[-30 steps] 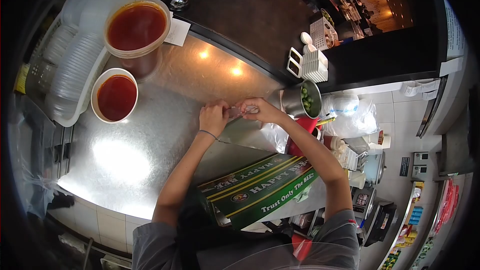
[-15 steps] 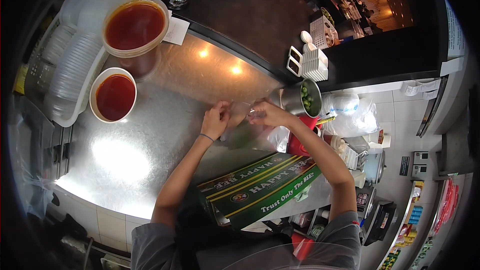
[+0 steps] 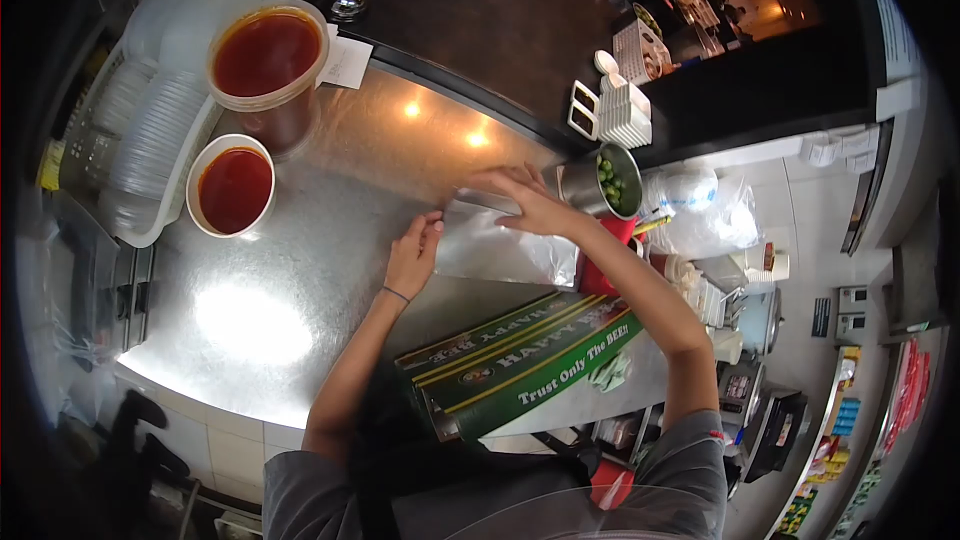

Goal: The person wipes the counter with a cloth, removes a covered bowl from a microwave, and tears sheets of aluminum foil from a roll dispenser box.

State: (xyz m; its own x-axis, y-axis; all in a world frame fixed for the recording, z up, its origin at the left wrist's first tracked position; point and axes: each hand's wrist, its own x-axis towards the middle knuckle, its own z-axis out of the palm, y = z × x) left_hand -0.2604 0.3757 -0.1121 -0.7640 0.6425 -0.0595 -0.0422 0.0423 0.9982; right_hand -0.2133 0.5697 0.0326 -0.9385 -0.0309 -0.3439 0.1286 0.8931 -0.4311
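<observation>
Clear, shiny plastic sheets or bags (image 3: 505,245) lie flat on the steel counter (image 3: 330,290) between my hands. My right hand (image 3: 532,200) is over their far edge, fingers spread and nothing visible in them. At their left edge is my left hand (image 3: 411,255), its fingers loosely stretched; I cannot make out whether the fingertips touch the plastic. A green box printed "HAPPY BEE" (image 3: 530,365) is nearer to my body. Right of my right hand stands a metal pot (image 3: 585,188) holding small green fruit (image 3: 611,185).
At the left, a large tub (image 3: 268,55) and a paper cup (image 3: 232,187) both hold red liquid. A white basket (image 3: 160,215) carries stacked clear lids. White dishes (image 3: 626,115) sit on the dark ledge (image 3: 480,10). Plastic bags (image 3: 715,220) lie at the right.
Both hands were close together on a blurred clear piece of plastic. They have moved apart, my left hand slightly left and down, and my right hand's fingers have spread. The plastic now shows flat.
</observation>
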